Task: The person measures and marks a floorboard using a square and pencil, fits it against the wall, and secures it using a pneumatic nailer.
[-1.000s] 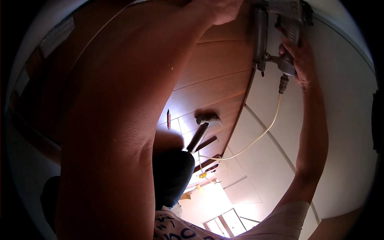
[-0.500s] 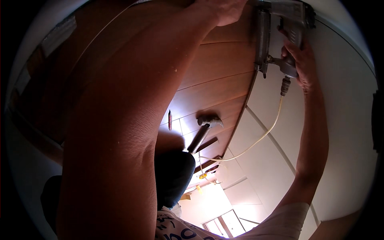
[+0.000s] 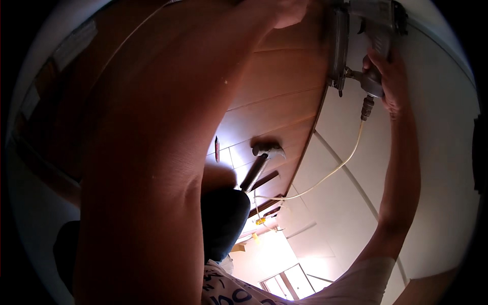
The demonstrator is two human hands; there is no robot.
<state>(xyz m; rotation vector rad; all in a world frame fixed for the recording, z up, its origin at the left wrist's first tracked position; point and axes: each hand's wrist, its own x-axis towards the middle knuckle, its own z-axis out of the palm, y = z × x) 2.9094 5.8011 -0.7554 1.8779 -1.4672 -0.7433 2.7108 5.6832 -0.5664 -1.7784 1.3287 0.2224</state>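
My right hand is wrapped around the grip of a grey pneumatic nail gun in the upper right. The gun's trigger shows bare above my fingers, and its nose is cut off by the top edge. From the base of the grip, a coupling joins a thin pale air hose. My left arm crosses the view, and my left hand is at the top edge beside the wood plank floor. Its fingers are out of sight, so whether it holds anything is hidden.
A claw hammer lies on the planks near my dark-clad knee. Close by are a red pen-like tool and a dark strip. A white panelled wall rises along the floor's right edge. The hose hangs in front of it.
The nail gun and my right hand have shifted slightly to the right. My right index finger has come off the trigger. My left hand has moved slightly left and up.
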